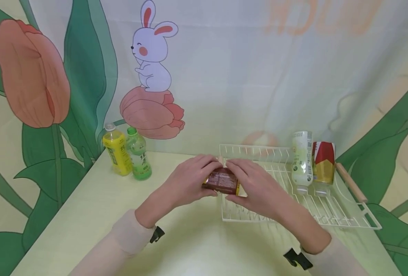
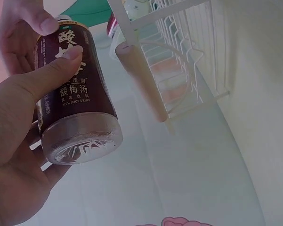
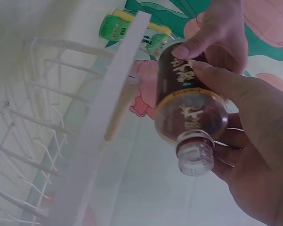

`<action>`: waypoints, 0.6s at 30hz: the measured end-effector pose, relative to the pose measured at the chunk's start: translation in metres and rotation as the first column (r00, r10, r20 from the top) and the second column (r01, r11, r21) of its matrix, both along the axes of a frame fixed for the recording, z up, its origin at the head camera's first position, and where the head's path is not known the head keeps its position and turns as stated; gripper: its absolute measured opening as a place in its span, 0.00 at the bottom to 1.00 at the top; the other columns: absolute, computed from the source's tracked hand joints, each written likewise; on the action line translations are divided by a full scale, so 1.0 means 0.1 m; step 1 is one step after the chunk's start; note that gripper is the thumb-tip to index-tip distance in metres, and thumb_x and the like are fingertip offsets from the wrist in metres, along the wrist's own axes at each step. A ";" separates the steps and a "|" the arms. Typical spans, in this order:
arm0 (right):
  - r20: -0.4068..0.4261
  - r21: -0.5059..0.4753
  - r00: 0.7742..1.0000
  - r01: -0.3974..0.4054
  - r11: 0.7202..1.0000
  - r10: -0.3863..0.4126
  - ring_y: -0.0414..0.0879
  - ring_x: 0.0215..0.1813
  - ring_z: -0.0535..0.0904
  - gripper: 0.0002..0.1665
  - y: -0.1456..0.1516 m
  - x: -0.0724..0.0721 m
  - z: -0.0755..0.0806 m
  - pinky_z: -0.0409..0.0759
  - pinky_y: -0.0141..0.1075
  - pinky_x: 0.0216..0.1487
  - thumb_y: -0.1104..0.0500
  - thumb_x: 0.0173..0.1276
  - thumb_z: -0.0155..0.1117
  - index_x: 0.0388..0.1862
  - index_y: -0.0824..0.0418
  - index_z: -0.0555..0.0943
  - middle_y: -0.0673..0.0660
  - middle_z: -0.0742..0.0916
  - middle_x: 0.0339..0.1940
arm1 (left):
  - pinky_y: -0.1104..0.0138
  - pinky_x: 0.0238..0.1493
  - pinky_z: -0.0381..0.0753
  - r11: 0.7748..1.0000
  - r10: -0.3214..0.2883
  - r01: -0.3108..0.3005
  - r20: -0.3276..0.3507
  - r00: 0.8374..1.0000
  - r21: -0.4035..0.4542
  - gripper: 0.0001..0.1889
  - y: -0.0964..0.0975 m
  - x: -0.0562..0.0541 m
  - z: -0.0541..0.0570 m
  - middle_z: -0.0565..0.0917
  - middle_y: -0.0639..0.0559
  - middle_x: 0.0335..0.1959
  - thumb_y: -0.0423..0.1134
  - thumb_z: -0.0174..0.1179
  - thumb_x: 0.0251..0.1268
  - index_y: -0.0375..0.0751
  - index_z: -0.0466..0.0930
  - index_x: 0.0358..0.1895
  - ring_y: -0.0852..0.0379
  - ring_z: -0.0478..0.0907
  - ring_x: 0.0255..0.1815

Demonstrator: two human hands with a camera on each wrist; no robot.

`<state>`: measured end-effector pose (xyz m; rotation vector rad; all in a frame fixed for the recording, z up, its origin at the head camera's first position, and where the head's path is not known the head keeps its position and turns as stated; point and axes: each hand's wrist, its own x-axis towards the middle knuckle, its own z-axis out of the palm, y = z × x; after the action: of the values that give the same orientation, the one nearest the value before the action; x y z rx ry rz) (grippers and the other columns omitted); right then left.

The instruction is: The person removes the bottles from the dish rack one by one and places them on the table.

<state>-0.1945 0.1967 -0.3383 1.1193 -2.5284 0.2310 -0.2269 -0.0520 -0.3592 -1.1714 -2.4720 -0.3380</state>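
Note:
Both hands hold a plum juice drink bottle (image 1: 222, 181) with a dark brown label, lying sideways above the left edge of a white wire rack. My left hand (image 1: 191, 179) grips it toward its base; the left wrist view shows the thumb across the label and the clear base of the bottle (image 2: 80, 106). Around the neck end curls my right hand (image 1: 259, 188). In the right wrist view, the clear cap (image 3: 196, 157) points away from the fingers, and the thumb lies on the label. Part of the bottle is hidden by the hands.
The wire rack (image 1: 245, 220) with wooden handles (image 1: 351, 183) stands on the right. Inside it, a white-green bottle (image 1: 302, 159) and a red-gold bottle (image 1: 323, 163) stand cap down. A yellow bottle (image 1: 118, 151) and a green tea bottle (image 1: 139, 155) stand at the back left of the table (image 1: 86, 214).

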 end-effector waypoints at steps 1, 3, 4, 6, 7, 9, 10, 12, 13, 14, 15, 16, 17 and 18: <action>-0.009 0.002 1.000 0.005 1.000 -0.005 0.59 0.72 0.76 0.53 0.01 0.01 0.02 0.76 0.55 0.72 0.44 0.60 0.85 0.75 0.68 0.72 0.63 0.80 0.71 | 0.59 0.60 0.84 1.000 0.005 -0.005 -0.004 1.000 0.005 0.39 -0.02 -0.01 0.00 0.80 0.52 0.62 0.55 0.83 0.53 0.45 0.79 0.67 0.53 0.77 0.61; -0.027 0.002 1.000 0.016 1.000 -0.016 0.61 0.74 0.73 0.55 0.03 0.04 0.09 0.73 0.57 0.74 0.43 0.59 0.85 0.76 0.68 0.71 0.64 0.78 0.74 | 0.59 0.59 0.85 1.000 0.029 -0.029 -0.014 0.999 0.012 0.39 -0.06 -0.03 -0.01 0.79 0.53 0.62 0.55 0.84 0.53 0.45 0.79 0.67 0.53 0.78 0.61; -0.038 0.000 0.999 0.017 1.000 -0.017 0.62 0.75 0.72 0.56 0.05 0.05 0.12 0.72 0.57 0.75 0.42 0.59 0.85 0.77 0.69 0.71 0.64 0.77 0.74 | 0.59 0.58 0.85 0.999 0.046 -0.045 -0.015 0.999 0.017 0.40 -0.09 -0.04 -0.02 0.80 0.53 0.61 0.54 0.84 0.52 0.45 0.79 0.67 0.53 0.78 0.60; -0.049 -0.011 0.999 0.023 1.000 -0.023 0.62 0.76 0.70 0.57 0.09 0.06 0.18 0.71 0.58 0.75 0.42 0.59 0.85 0.78 0.69 0.69 0.64 0.76 0.76 | 0.58 0.57 0.86 0.996 0.089 -0.088 -0.010 0.996 0.029 0.40 -0.15 -0.06 -0.04 0.79 0.54 0.60 0.54 0.84 0.52 0.45 0.78 0.67 0.54 0.78 0.60; -0.053 -0.019 0.998 0.026 0.999 -0.027 0.62 0.77 0.70 0.57 0.11 0.07 0.21 0.71 0.59 0.75 0.42 0.59 0.85 0.78 0.69 0.69 0.64 0.75 0.76 | 0.57 0.56 0.86 0.993 0.110 -0.110 -0.002 0.994 0.039 0.39 -0.19 -0.07 -0.04 0.79 0.54 0.59 0.54 0.84 0.53 0.45 0.78 0.67 0.54 0.77 0.60; -0.052 -0.045 0.998 0.031 0.998 -0.034 0.62 0.78 0.69 0.58 0.17 0.07 0.28 0.71 0.60 0.75 0.43 0.59 0.85 0.79 0.68 0.68 0.63 0.75 0.77 | 0.57 0.53 0.87 0.986 0.152 -0.153 0.021 0.988 0.070 0.39 -0.26 -0.10 -0.07 0.79 0.54 0.58 0.53 0.83 0.54 0.45 0.78 0.68 0.54 0.77 0.59; -0.053 -0.060 0.998 0.033 0.998 -0.037 0.62 0.77 0.69 0.57 0.20 0.07 0.32 0.71 0.60 0.74 0.43 0.60 0.84 0.79 0.68 0.68 0.63 0.75 0.77 | 0.57 0.51 0.88 0.981 0.170 -0.172 0.034 0.985 0.092 0.39 -0.29 -0.11 -0.07 0.78 0.53 0.57 0.52 0.83 0.54 0.44 0.78 0.68 0.54 0.76 0.59; -0.060 -0.090 0.997 0.046 0.995 -0.051 0.61 0.77 0.68 0.57 0.26 0.06 0.39 0.71 0.61 0.74 0.44 0.60 0.85 0.80 0.66 0.68 0.62 0.75 0.76 | 0.56 0.49 0.89 0.968 0.193 -0.200 0.060 0.979 0.151 0.39 -0.36 -0.15 -0.09 0.78 0.52 0.57 0.51 0.83 0.55 0.44 0.77 0.69 0.53 0.75 0.58; -0.067 -0.104 0.996 0.048 0.993 -0.055 0.61 0.77 0.69 0.57 0.29 0.06 0.42 0.71 0.61 0.73 0.45 0.59 0.85 0.80 0.66 0.68 0.62 0.75 0.76 | 0.56 0.48 0.89 0.960 0.197 -0.208 0.075 0.978 0.189 0.40 -0.39 -0.17 -0.10 0.77 0.51 0.56 0.50 0.83 0.54 0.43 0.77 0.69 0.52 0.75 0.58; -0.073 -0.120 0.996 0.050 0.992 -0.059 0.61 0.77 0.69 0.56 0.32 0.06 0.45 0.72 0.62 0.73 0.46 0.59 0.85 0.80 0.66 0.68 0.63 0.75 0.76 | 0.56 0.48 0.89 0.949 0.198 -0.214 0.091 0.976 0.230 0.40 -0.42 -0.19 -0.10 0.77 0.50 0.56 0.49 0.83 0.54 0.43 0.76 0.70 0.51 0.75 0.57; -0.079 -0.135 0.995 0.052 0.989 -0.063 0.61 0.76 0.69 0.56 0.35 0.06 0.47 0.72 0.62 0.72 0.47 0.59 0.85 0.80 0.66 0.68 0.63 0.76 0.76 | 0.55 0.48 0.89 0.937 0.196 -0.218 0.107 0.975 0.271 0.40 -0.45 -0.21 -0.11 0.77 0.49 0.56 0.47 0.84 0.54 0.43 0.76 0.70 0.51 0.75 0.57; -0.078 -0.151 0.994 0.059 0.987 -0.072 0.62 0.76 0.69 0.56 0.38 0.07 0.50 0.72 0.62 0.71 0.49 0.58 0.86 0.80 0.66 0.68 0.63 0.76 0.75 | 0.54 0.49 0.89 0.924 0.190 -0.220 0.124 0.974 0.314 0.40 -0.48 -0.23 -0.10 0.77 0.48 0.57 0.47 0.84 0.54 0.43 0.76 0.70 0.50 0.75 0.58; -0.072 -0.162 0.994 0.074 0.984 -0.087 0.62 0.76 0.70 0.57 0.41 0.08 0.52 0.73 0.63 0.70 0.49 0.58 0.86 0.80 0.66 0.68 0.64 0.76 0.75 | 0.53 0.50 0.88 0.907 0.179 -0.220 0.146 0.973 0.359 0.40 -0.51 -0.25 -0.10 0.77 0.48 0.58 0.46 0.84 0.53 0.43 0.76 0.70 0.49 0.75 0.59; -0.062 -0.174 0.993 0.091 0.981 -0.103 0.63 0.76 0.69 0.57 0.44 0.09 0.54 0.74 0.64 0.69 0.50 0.57 0.86 0.80 0.66 0.68 0.64 0.75 0.75 | 0.53 0.52 0.88 0.888 0.166 -0.222 0.168 0.972 0.404 0.40 -0.54 -0.26 -0.10 0.77 0.47 0.58 0.45 0.84 0.53 0.42 0.76 0.70 0.49 0.74 0.60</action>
<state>-0.1857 0.2411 -0.2839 0.9200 -2.4401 0.3680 -0.2532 -0.1063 -0.3692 -0.7353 -2.4241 -0.8620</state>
